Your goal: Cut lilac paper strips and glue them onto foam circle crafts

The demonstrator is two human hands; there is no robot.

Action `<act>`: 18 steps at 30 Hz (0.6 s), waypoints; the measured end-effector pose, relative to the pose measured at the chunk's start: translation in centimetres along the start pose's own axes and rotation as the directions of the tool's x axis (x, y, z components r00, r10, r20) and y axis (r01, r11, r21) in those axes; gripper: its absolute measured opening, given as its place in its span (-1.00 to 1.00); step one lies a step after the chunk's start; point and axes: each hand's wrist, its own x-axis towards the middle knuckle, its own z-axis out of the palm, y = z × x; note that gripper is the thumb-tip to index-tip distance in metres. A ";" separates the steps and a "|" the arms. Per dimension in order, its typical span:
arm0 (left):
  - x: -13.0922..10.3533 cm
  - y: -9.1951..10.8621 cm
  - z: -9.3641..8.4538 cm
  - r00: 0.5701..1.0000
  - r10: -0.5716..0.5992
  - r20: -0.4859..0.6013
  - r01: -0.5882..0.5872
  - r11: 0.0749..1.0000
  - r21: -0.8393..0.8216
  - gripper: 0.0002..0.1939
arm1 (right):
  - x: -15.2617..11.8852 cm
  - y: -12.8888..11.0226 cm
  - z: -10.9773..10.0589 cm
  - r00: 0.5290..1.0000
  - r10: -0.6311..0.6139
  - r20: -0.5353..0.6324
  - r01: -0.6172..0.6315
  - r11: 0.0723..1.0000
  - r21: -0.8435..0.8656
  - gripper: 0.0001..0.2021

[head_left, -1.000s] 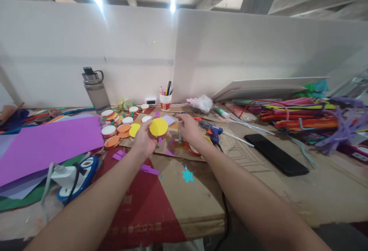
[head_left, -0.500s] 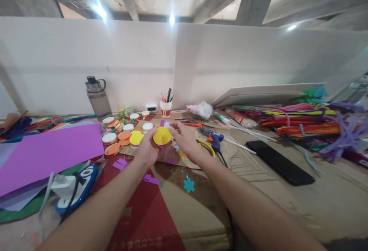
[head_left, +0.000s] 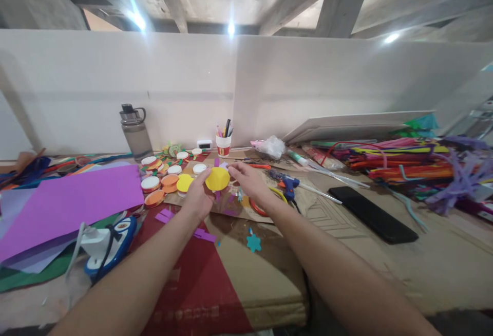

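Observation:
Between my two hands is a yellow paper disc (head_left: 217, 179). My left hand (head_left: 199, 198) grips its left edge, thumb near the top. My right hand (head_left: 245, 179) is at the disc's right edge with its fingers closed together; whether they pinch the disc or a small piece beside it is hard to see. Just left of my left hand lies another yellow disc (head_left: 185, 183), with orange discs (head_left: 170, 183) and white round pieces (head_left: 150, 184) around it. Purple paper strips (head_left: 204, 235) and a teal flower-shaped cutout (head_left: 253, 243) lie nearer to me.
A blue glue gun (head_left: 288, 187) and a black phone (head_left: 372, 213) lie to the right. Purple paper sheets (head_left: 77, 202) and a blue-and-white power strip (head_left: 111, 246) are at left. A water bottle (head_left: 136, 133) and a pen cup (head_left: 224, 146) stand near the wall. Colourful pipe cleaners (head_left: 404, 164) fill the right back.
The disc stays between my hands, tilted slightly differently, and my right fingers have shifted a little at its edge. The whole view has turned slightly left.

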 end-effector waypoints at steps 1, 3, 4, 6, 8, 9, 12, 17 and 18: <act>0.1 0.0 -0.1 1.000 -0.010 -0.022 0.010 1.000 -0.006 -0.85 | 0.1 -0.1 -0.4 0.999 0.009 -0.033 -0.010 1.000 -0.006 -0.77; 0.3 0.1 -0.2 0.998 -0.028 -0.050 0.027 0.999 -0.023 -0.85 | 0.4 -0.3 -1.0 0.995 0.025 -0.095 -0.027 1.000 -0.013 -0.77; 0.4 0.1 -0.2 0.998 -0.033 -0.052 0.031 0.999 -0.028 -0.85 | 0.4 -0.3 -1.1 0.993 0.031 -0.114 -0.033 0.999 -0.015 -0.78; 0.4 0.1 -0.3 0.999 -0.027 -0.041 0.026 0.999 -0.022 -0.83 | 0.4 -0.2 -1.2 0.992 0.042 -0.121 -0.045 0.999 -0.024 -0.80; 0.5 0.0 -0.5 1.000 -0.008 -0.025 0.008 1.000 0.003 -0.81 | 0.3 -0.2 -1.0 0.994 0.048 -0.098 -0.052 0.998 -0.037 -0.81; 0.6 -0.1 -0.6 1.000 -0.001 -0.018 0.001 1.000 0.018 -0.79 | 0.2 -0.2 -0.8 0.995 0.053 -0.082 -0.057 0.997 -0.045 -0.81; 0.9 -0.3 -1.2 0.999 0.014 -0.034 -0.012 0.998 0.063 -0.78 | 0.0 -0.4 -0.4 0.996 0.081 -0.028 -0.082 0.995 -0.055 -0.81; 1.5 -0.5 -1.7 0.999 -0.002 -0.052 0.005 0.998 0.065 -0.75 | -0.2 -0.7 -0.1 0.989 0.139 0.042 -0.139 0.990 -0.006 -0.80; 1.5 -0.6 -1.6 0.999 -0.006 -0.050 0.009 0.999 0.050 -0.74 | -0.2 -0.8 0.0 0.988 0.146 0.058 -0.147 0.989 0.011 -0.80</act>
